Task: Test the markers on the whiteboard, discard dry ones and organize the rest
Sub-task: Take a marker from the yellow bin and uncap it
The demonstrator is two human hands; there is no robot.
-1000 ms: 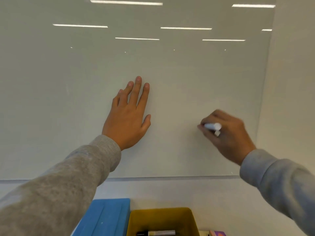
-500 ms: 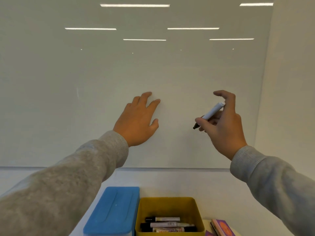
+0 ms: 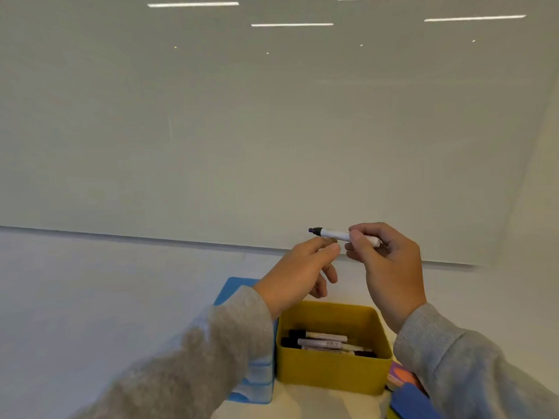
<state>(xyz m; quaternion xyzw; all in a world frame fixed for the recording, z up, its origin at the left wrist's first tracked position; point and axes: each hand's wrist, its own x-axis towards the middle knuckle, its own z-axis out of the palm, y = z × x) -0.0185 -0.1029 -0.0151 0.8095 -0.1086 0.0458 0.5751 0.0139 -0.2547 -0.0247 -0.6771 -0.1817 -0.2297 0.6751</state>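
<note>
The marker (image 3: 344,236) lay near-horizontal before the whiteboard (image 3: 272,131), uncapped tip leftward, pinched in the right hand (image 3: 390,261). The left hand (image 3: 299,273), fingers loosely curled, sat just beside the barrel; contact could not be confirmed.

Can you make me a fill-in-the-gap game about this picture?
1. The right hand holds a marker with its cap ____.
2. The other markers lie in a ____ bin.
3. The left hand holds ____.
4. The whiteboard shows no ____ marks.

Missing words: off, yellow, nothing, ink
</note>
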